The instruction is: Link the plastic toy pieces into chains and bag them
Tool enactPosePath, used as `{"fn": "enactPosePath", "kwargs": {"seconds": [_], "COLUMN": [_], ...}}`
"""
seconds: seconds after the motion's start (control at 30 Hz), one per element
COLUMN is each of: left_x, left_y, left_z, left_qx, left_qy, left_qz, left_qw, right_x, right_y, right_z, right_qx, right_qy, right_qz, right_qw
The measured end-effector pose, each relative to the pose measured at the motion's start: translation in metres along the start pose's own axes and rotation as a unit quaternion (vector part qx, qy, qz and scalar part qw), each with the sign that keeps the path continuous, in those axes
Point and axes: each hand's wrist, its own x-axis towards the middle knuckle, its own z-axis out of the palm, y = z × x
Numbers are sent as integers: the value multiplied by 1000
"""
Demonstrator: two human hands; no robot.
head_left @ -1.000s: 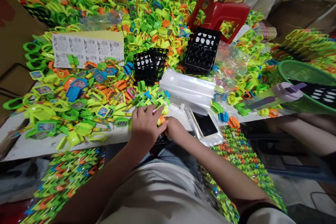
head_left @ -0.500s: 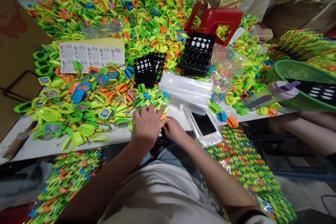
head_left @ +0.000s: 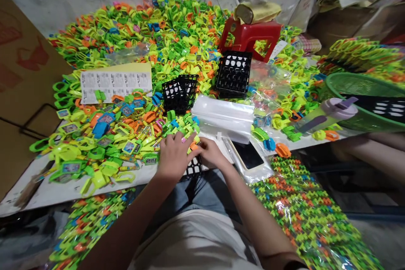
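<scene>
My left hand (head_left: 175, 155) lies over the far left part of a black plastic tray with holes (head_left: 194, 167), at the table's front edge. Its index finger and thumb close around an orange toy watch (head_left: 193, 146). My right hand (head_left: 211, 152) is closed just right of it, fingertips near the same watch; what they pinch is hidden. Beyond my fingers, a cluster of green and blue toy watches (head_left: 181, 124) stands packed in rows. The tray's near end, with white showing through its holes, sticks out below my hands.
Toy watches heap across the table (head_left: 104, 135). Nearby are clear plastic bags (head_left: 223, 116), a phone (head_left: 248, 154), black trays (head_left: 234, 74), a label sheet (head_left: 115, 84), a red stool (head_left: 249, 36), a bottle (head_left: 329, 114) and a green basket (head_left: 373, 122). Another person's arm (head_left: 370, 149) shows at right.
The head view has tilted up slightly, showing more wall. My hands stay together at the tray, and more of its near end and the orange watch now shows.
</scene>
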Motion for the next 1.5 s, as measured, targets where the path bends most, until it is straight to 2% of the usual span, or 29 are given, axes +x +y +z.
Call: {"fn": "enactPosePath", "kwargs": {"seconds": [0.1,0.33,0.57,0.73,0.87,1.0,1.07,1.13,1.27,1.37,1.5], "left_x": [0,2,3,7,12,7,0,-6,-11,-7,-2], "left_y": [1,7,10,16,20,18,11,-1,-35,-48,-43], "left_z": [4,7,6,1,-2,-1,0,-1,-1,10,29], "left_qx": [4,-11,-18,4,5,-11,-37,-78,-213,-296,-398], "left_qy": [9,19,28,7,-16,-2,21,52,85,75,44], "left_qz": [-4,-24,-17,-32,-34,-29,-7,11,-3,-54,-116], "left_qw": [1000,999,999,999,999,1000,999,996,973,951,909], "right_x": [4,7,1,-4,-5,-7,-9,-11,-14,-9,2], "right_y": [-3,2,10,15,15,9,7,5,-6,-24,-43], "right_z": [2,-4,4,9,10,3,-5,-15,-30,-23,1], "right_qx": [-69,-84,-110,-146,-167,-170,-149,-97,31,90,155], "right_qy": [12,-27,6,33,32,12,-18,-19,114,142,89], "right_qz": [-34,-54,-46,-35,-27,-28,-32,-18,30,9,46], "right_qw": [997,995,993,988,985,985,988,995,993,986,983]}}
